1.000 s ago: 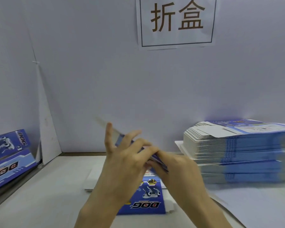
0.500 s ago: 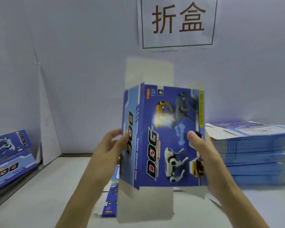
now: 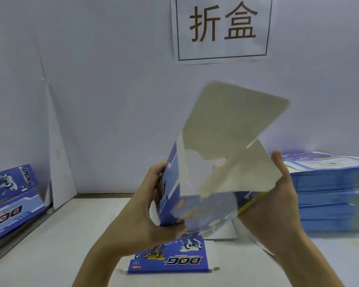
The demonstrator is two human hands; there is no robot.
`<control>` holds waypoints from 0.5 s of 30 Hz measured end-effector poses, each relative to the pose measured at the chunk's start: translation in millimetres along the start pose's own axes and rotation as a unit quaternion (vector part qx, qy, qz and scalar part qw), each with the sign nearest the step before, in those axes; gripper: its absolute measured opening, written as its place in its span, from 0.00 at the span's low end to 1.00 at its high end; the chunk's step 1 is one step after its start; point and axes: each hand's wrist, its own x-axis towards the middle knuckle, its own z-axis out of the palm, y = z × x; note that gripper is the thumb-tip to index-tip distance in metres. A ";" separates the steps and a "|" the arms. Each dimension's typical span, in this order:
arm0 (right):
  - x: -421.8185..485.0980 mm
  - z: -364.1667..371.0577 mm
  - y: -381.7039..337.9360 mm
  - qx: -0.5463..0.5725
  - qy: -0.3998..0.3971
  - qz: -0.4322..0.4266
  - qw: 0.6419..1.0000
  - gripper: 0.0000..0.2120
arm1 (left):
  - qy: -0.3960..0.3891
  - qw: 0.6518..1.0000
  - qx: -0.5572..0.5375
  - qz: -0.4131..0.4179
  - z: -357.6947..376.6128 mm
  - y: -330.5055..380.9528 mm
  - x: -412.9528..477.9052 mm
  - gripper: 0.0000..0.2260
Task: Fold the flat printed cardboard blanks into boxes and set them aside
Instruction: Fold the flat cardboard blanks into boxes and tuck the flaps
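I hold a blue printed cardboard box, opened into a sleeve, in the air above the table, its open end tilted toward me. Grey unprinted flaps stick up from that end. My left hand grips the box's left side, fingers wrapped round the edge. My right hand grips the right side, with the thumb up along a side flap. A flat blank printed "DOG" lies on the table under my hands. A tall stack of flat blanks sits at the right.
Folded blue boxes lie stacked at the left edge of the white table. A white wall stands close behind, with a paper sign on it. A white panel leans in the left corner.
The blank went from flat between my hands to an upright opened sleeve with its printed face to me. Now it is tipped so the open end and grey flaps face me.
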 end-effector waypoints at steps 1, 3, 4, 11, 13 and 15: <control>-0.4 -1.4 -0.5 -0.016 0.042 -0.031 0.999 0.24 | 0.004 1.000 0.019 0.013 1.1 -0.4 0.1 0.42; -0.5 -2.2 -4.5 0.018 0.022 -0.042 0.999 0.08 | 0.007 0.999 0.024 0.027 3.2 -1.0 0.9 0.42; -1.8 -0.2 -5.8 0.049 -0.030 -0.022 0.998 0.14 | 0.007 0.999 0.020 0.033 3.7 -1.7 0.9 0.41; -1.3 -1.1 -2.2 -0.053 -0.025 0.012 0.998 0.18 | 0.016 0.998 0.010 0.068 5.2 4.8 1.5 0.34; -1.1 -0.2 -2.2 -0.082 -0.013 0.019 0.996 0.20 | 0.016 0.998 0.018 0.063 3.9 5.7 1.0 0.34; -2.0 3.1 -4.8 -0.084 -0.025 0.015 0.996 0.20 | 0.025 0.998 0.013 0.060 3.0 5.9 0.5 0.35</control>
